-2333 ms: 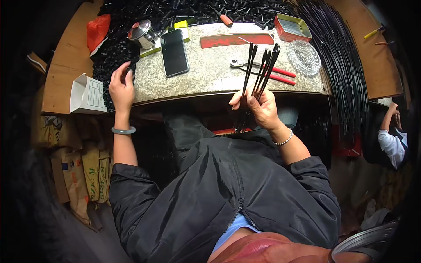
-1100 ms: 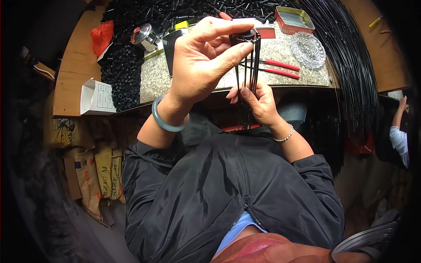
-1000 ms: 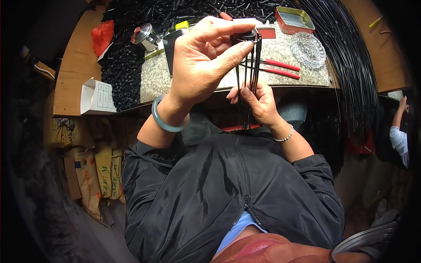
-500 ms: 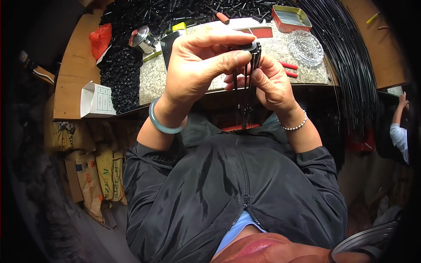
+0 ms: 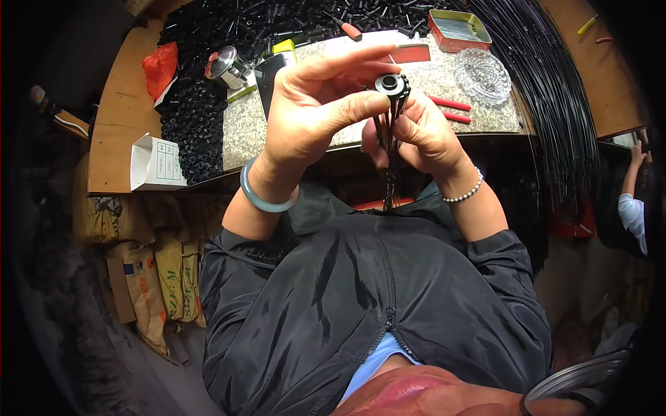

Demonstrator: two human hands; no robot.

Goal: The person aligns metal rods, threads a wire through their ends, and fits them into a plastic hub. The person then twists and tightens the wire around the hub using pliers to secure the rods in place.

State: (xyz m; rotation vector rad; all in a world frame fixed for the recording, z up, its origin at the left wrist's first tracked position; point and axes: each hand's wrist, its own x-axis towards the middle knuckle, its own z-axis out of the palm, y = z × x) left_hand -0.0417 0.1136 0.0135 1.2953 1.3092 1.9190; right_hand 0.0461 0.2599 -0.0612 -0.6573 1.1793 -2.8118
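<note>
Above the bench's front edge, my left hand [image 5: 309, 104] pinches a small round black hub [image 5: 390, 84] between thumb and fingers. The hub has a pale metal ring and a hole in its middle, turned up toward the view. Thin black rods [image 5: 388, 132] hang from its rim in a narrow bundle. My right hand [image 5: 433, 135] closes round these rods just below the hub; its fingers are partly hidden behind them. Past my right hand, red plier handles [image 5: 451, 104] lie on the speckled work surface [image 5: 243, 135].
Black plastic parts [image 5: 191, 111] heap along the left and back. Long black rods [image 5: 555, 104] overhang the right side. Around the work surface are a glass dish [image 5: 483, 76], a red tin [image 5: 458, 41], a metal canister [image 5: 229, 66] and a white box [image 5: 156, 163]. Another person's arm [image 5: 631, 201] shows far right.
The hub has tilted so its ringed top and hole now show. The hanging rods, spread apart before, are drawn together in my right hand, which has shifted slightly left.
</note>
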